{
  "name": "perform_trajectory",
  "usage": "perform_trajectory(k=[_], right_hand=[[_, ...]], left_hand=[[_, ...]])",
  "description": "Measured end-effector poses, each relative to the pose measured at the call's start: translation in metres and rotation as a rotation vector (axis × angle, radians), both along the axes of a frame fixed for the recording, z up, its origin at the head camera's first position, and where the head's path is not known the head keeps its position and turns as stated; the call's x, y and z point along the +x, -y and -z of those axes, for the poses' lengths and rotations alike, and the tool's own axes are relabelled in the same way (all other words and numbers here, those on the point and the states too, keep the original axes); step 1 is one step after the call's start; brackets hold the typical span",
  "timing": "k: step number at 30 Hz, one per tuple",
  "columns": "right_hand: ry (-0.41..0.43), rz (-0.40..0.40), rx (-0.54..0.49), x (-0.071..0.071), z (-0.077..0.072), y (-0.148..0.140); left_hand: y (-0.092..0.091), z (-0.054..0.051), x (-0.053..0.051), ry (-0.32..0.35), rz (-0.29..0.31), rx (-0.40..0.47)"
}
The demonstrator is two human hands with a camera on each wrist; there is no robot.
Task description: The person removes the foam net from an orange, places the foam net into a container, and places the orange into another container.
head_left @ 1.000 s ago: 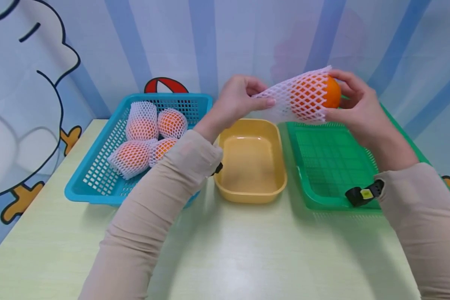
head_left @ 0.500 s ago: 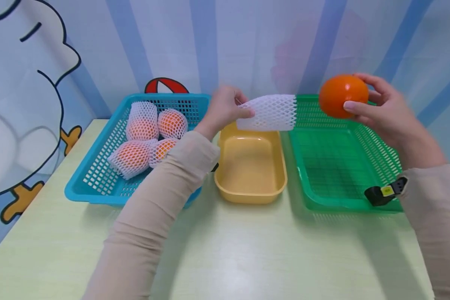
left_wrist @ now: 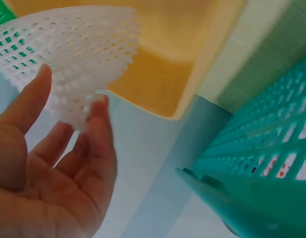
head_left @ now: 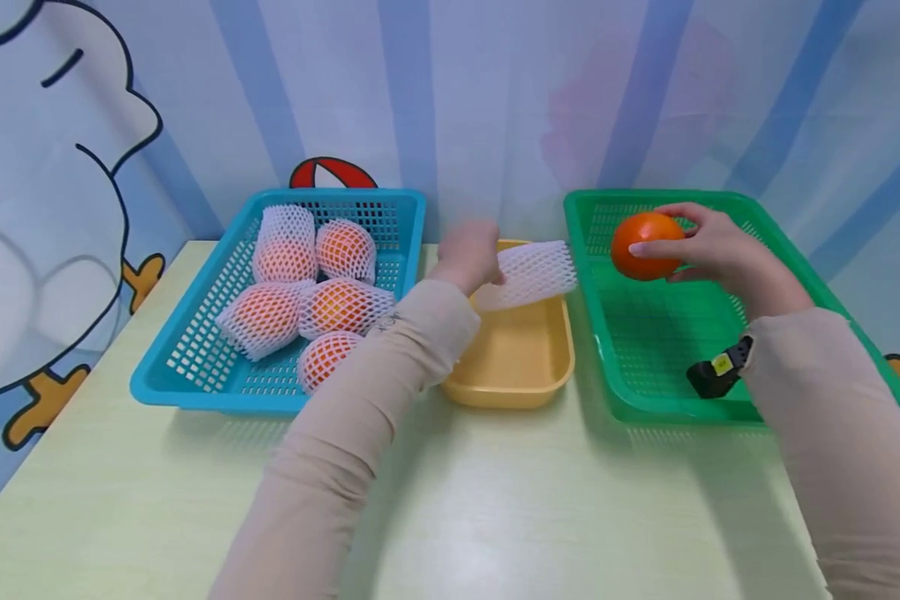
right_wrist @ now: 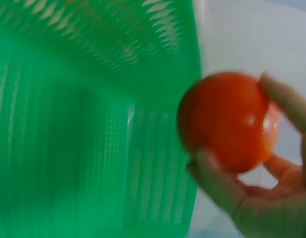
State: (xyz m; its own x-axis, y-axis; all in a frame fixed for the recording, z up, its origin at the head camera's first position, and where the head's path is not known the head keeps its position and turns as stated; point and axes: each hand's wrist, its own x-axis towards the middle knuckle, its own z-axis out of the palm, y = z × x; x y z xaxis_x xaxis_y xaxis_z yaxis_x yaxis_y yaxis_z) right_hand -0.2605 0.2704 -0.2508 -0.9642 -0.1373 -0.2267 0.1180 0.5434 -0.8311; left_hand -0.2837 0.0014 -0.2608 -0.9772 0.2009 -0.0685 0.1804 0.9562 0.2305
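Note:
My left hand is over the back of a yellow plastic tub, holding a white foam net sleeve by one end. In the left wrist view the sleeve lies between thumb and fingertips, its other end pointing over the tub. My right hand grips a bare, glossy orange above the left back part of a green basket. The right wrist view shows thumb and fingers on opposite sides of the orange, beside the basket wall.
At the left stands a blue basket with several oranges in foam nets; my left sleeve partly covers its near right corner. All three containers stand on a pale table against a striped, cartoon-printed backdrop.
The orange has come out of the net sleeve. My left hand has moved down toward the tub with the sleeve; my right hand has lowered the orange toward the green basket.

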Motion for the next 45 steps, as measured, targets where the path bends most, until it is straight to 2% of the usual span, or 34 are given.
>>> perform_trajectory(k=[3, 6, 10, 16, 22, 26, 31, 35, 40, 45], right_hand=[[0.036, -0.074, 0.103, -0.004, 0.008, 0.006], [0.086, -0.117, 0.161, -0.007, 0.018, 0.013], [0.132, -0.117, 0.169, -0.011, 0.029, 0.019], [0.113, -0.075, 0.14, -0.016, 0.033, 0.021], [0.061, -0.005, 0.063, -0.015, 0.029, 0.015], [0.036, -0.01, 0.066, -0.012, 0.022, 0.009], [0.003, -0.029, 0.085, -0.01, 0.006, 0.0], [-0.008, -0.02, 0.085, -0.008, -0.007, -0.01], [-0.025, -0.025, 0.103, -0.003, -0.016, -0.022], [-0.054, -0.052, 0.152, 0.004, -0.023, -0.034]], left_hand=[[0.001, 0.004, 0.0, 0.063, -0.035, -0.044], [0.002, 0.005, 0.002, 0.112, -0.03, -0.092], [0.001, 0.003, 0.004, 0.145, -0.016, -0.122], [0.0, -0.001, 0.002, 0.148, -0.025, -0.114], [-0.001, -0.003, 0.002, 0.115, -0.018, -0.105], [0.0, -0.004, 0.003, 0.104, -0.006, -0.097], [0.001, -0.009, 0.005, 0.095, 0.023, -0.066], [0.002, -0.018, 0.005, 0.076, 0.043, -0.051], [0.006, -0.031, 0.004, 0.108, 0.057, -0.072], [0.018, -0.047, 0.01, 0.112, 0.099, -0.052]])
